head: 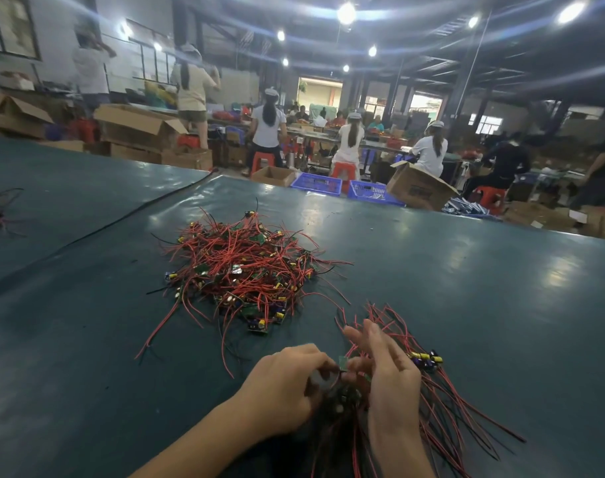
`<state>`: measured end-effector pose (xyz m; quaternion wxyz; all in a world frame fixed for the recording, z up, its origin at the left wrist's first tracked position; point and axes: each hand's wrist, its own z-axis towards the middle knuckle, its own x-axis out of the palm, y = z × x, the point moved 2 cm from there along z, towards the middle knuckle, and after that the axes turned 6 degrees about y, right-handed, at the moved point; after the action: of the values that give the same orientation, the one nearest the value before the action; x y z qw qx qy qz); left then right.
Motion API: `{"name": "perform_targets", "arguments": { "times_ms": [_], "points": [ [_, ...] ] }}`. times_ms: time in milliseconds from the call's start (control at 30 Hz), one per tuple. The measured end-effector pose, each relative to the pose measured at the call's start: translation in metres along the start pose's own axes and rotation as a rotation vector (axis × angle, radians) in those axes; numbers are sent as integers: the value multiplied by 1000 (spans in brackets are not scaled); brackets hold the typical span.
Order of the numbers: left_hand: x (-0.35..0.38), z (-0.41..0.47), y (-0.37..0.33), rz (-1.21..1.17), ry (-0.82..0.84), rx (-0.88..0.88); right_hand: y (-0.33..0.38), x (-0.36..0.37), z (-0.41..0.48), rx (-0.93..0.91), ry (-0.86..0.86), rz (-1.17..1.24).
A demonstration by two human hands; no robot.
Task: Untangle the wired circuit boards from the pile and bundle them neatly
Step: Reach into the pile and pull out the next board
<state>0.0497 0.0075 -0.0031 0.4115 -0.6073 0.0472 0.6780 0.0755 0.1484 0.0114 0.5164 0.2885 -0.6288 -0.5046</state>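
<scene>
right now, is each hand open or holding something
Left hand: curled, gripping the bundle of wired boards.
Right hand: fingers mostly straight over the bundle; grip cannot be told.

Print on the cardboard box (420, 192) is unreadable.

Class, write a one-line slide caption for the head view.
The left hand and right hand hold a bundle of wired boards beside the tangled pile.
</scene>
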Motion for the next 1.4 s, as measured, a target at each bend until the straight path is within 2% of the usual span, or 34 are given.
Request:
{"name": "perform_targets", "arguments": {
  "times_ms": [100, 167, 300, 433, 600, 700, 833, 967, 1067, 1233, 1400],
  "points": [
    [-11, 2, 13, 50, -228, -22, -4, 8, -5, 2, 119, -51],
    [-18, 3, 27, 154, -319, -158, -6, 12, -7, 10, 166, -85],
    [-16, 0, 57, 356, -176, -482, -7, 12, -10, 25, 219, -139],
    [-6, 3, 64, 416, -53, -506, -5, 11, -10, 25, 226, -169],
    [-9, 3, 63, 409, -123, -425, -7, 12, -10, 25, 226, -199],
    [-15, 3, 57, 327, -176, -341, -7, 11, -10, 25, 223, -203],
    [-21, 3, 32, 21, -363, -83, -5, 12, -10, 17, 211, -209],
    [-27, 1, 7, 61, -503, 218, -2, 13, -12, -2, 209, -254],
    [-27, -2, -4, 74, -559, 362, 0, 14, -14, -32, 200, -247],
    [-21, -5, -11, 50, -529, 467, 3, 15, -14, -39, 186, -149],
    [-20, -5, -13, -110, -507, 429, 2, 11, -13, -94, 130, -154]
  ]
}}
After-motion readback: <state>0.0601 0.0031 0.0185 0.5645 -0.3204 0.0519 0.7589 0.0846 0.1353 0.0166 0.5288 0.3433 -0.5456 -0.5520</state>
